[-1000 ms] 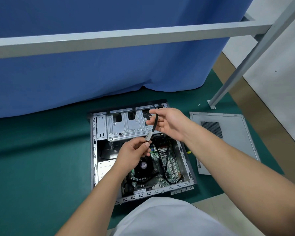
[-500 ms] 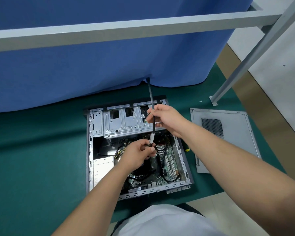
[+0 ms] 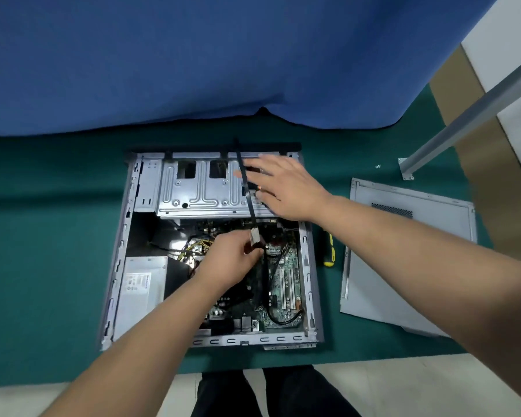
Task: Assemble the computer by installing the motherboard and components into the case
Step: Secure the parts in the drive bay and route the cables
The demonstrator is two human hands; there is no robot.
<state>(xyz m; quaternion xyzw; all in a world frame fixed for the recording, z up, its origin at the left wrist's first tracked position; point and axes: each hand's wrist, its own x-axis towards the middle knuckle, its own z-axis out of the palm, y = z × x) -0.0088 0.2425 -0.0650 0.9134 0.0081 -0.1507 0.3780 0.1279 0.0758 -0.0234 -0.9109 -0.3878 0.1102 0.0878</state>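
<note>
The open grey metal computer case (image 3: pixel 119 251) is lying on the green mat (image 3: pixel 42 236) — the left hand (image 3: pixel 227 260) is pinching the black flat cable (image 3: pixel 247 191) by its connector above the green motherboard (image 3: pixel 286 266). The right hand (image 3: pixel 283 188) is hovering over the silver drive cage (image 3: pixel 199 191) — fingers spread, holding nothing.

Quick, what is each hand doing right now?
Left hand: grips the pale connector end of the stiff black cable.
Right hand: open, fingers spread over the grey metal drive cage.

Both forearms are bare, with no sleeve reaching the wrists; the left hand (image 3: pixel 229 260) and right hand (image 3: pixel 286 188) wear no gloves (dark trousers (image 3: pixel 271 392) show below).
</note>
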